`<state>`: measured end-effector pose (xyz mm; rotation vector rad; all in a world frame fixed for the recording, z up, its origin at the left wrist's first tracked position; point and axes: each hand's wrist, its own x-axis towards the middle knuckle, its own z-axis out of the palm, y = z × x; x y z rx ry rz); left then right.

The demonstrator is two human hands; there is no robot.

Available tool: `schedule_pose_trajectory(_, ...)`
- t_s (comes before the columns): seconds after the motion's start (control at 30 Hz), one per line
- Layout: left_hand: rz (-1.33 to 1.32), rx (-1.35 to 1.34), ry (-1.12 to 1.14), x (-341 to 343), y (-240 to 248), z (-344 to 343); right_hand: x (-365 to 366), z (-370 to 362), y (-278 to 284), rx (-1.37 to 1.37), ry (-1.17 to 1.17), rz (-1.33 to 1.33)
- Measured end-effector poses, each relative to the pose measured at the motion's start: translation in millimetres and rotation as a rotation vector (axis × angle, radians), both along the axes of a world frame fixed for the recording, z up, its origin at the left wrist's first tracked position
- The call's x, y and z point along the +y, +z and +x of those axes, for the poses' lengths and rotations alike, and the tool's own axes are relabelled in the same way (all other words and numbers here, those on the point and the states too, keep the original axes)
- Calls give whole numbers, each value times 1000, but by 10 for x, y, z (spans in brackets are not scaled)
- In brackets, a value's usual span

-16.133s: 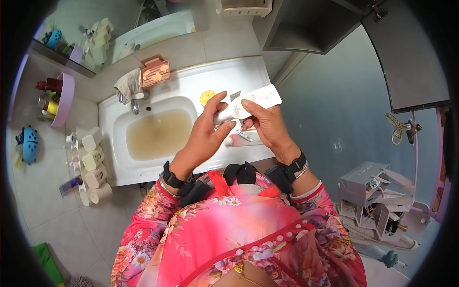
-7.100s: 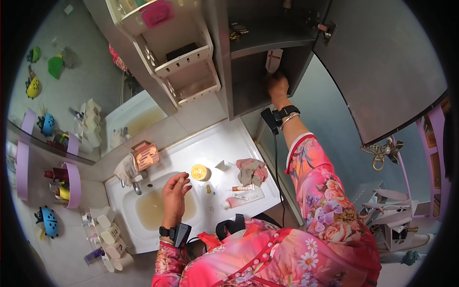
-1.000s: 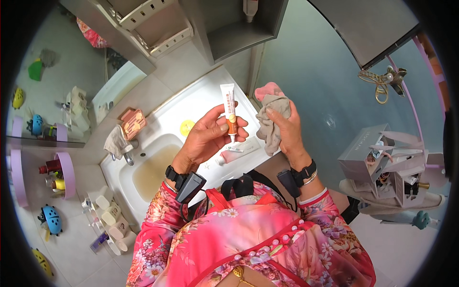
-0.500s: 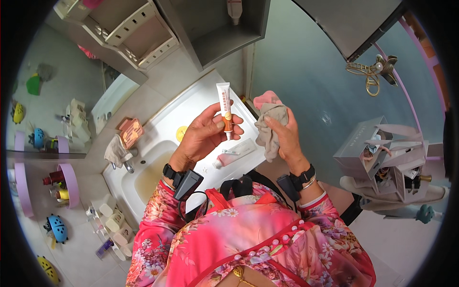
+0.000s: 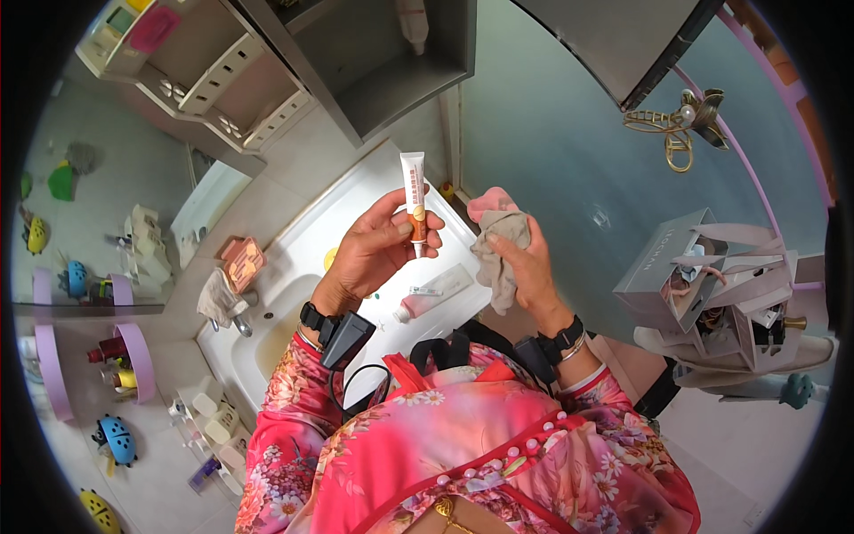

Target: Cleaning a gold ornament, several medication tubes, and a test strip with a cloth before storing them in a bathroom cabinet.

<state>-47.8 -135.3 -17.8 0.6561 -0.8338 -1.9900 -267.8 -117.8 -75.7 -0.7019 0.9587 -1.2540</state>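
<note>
My left hand (image 5: pixel 378 240) grips a small white and orange cream tube (image 5: pixel 414 200), held upright with its nozzle pointing down over the white sink counter (image 5: pixel 360 198). In my right hand (image 5: pixel 529 271) is a crumpled grey cloth (image 5: pixel 500 254), with a pink patch at its top; whether the pink is a separate piece I cannot tell. Beneath the hands, a larger clear-and-pink tube (image 5: pixel 436 294) lies on the counter. The basin (image 5: pixel 285 311) is left of my left hand, partly covered by my forearm.
A tap (image 5: pixel 238 320) with a grey cloth over it stands by the basin, near a pink holder (image 5: pixel 242 262). Wall racks and a mirror (image 5: pixel 133 222) line the left. An open grey cabinet (image 5: pixel 382 71) hangs ahead. On the right are grey bags (image 5: pixel 667 267) and a hair claw (image 5: pixel 680 125).
The view has shifted slightly, so the surroundings sit a little differently. Both hands keep their holds on the tube and the cloth, with hardly any movement.
</note>
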Motion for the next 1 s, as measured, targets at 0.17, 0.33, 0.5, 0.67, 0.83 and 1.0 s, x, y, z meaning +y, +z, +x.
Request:
schedule_pose_trajectory(0.17,8,-33,19,-149,-20,51,27,8,-76,33,17,10)
schedule_pose_trajectory(0.33,-79,-383,204,-659,168,4,61,-52,-151,20,18,26)
schedule_pose_trajectory(0.5,-180,-551,413,-1262,286,-31,125,-60,-277,-10,14,56)
schedule_pose_trajectory(0.67,-323,-762,694,-1827,257,-59,206,-103,-360,4,14,60)
schedule_pose_trajectory(0.83,-394,-582,834,-2306,83,-114,263,-203,-406,5,2,120)
schedule_pose_trajectory(1.0,-358,-838,947,-2734,-199,-103,256,-303,-468,1,-18,156)
